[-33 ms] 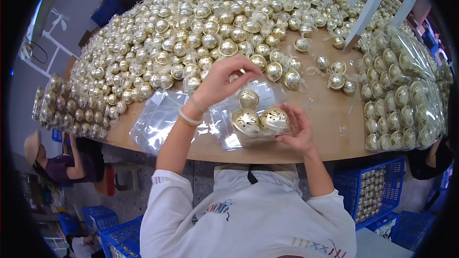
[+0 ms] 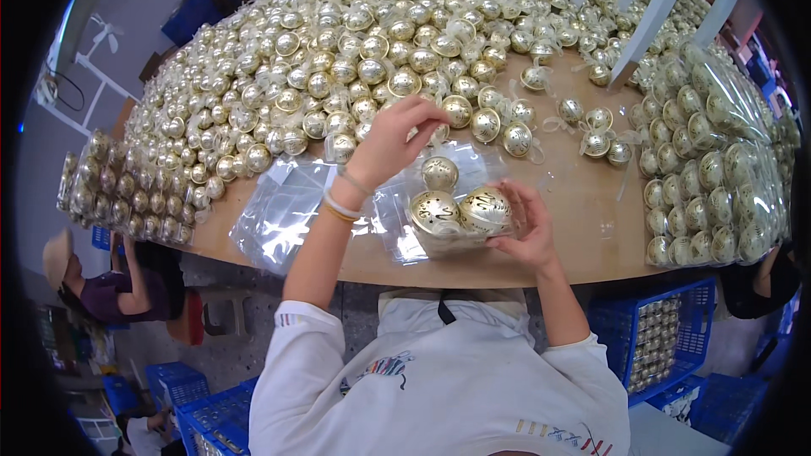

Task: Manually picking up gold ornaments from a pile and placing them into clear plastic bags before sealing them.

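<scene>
On the brown table (image 2: 583, 253), near middle, my right hand (image 2: 534, 226) grips the clear-packed gold balls (image 2: 436, 211), my left hand (image 2: 390, 142) bunches its fingers, on what I can't tell, and slack could let the far ball (image 2: 439, 174) roll.

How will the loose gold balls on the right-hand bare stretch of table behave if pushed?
The loose gold balls look round, so they'd likely roll on the smooth-looking table. Their pale ribbons may drag or snag. The glossy finish suggests they could be slippery.
</scene>
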Tool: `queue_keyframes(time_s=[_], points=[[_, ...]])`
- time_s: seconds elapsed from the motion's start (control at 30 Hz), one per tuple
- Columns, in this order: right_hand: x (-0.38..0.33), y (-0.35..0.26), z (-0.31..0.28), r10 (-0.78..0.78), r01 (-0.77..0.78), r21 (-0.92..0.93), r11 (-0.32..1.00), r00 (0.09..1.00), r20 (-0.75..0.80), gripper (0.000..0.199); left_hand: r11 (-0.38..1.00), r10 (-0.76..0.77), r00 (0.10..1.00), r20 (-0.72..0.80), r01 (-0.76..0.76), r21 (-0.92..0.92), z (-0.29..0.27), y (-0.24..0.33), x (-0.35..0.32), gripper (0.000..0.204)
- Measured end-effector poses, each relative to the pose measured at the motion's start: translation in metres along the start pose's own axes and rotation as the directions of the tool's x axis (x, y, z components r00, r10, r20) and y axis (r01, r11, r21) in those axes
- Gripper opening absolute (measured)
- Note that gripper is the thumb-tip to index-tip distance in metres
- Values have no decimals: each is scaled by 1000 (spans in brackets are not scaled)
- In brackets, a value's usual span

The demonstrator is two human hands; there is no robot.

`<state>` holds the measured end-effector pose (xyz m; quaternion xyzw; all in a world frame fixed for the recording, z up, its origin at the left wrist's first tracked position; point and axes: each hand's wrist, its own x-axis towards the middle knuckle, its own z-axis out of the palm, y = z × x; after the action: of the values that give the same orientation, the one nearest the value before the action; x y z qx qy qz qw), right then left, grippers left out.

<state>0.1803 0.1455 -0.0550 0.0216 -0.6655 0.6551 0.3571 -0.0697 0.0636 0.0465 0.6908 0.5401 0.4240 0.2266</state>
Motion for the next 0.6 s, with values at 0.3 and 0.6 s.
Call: queue_keyframes(time_s=[0.3, 0.6], points=[[2, 8, 6, -384, 331, -472, 817, 923, -17, 85, 911, 321, 674, -665, -411, 23, 107, -10, -82, 54], [46, -73, -15, -334, 503, -598, 624, 864, 377, 43, 857, 463, 645, -608, -500, 123, 74, 9, -81, 22]])
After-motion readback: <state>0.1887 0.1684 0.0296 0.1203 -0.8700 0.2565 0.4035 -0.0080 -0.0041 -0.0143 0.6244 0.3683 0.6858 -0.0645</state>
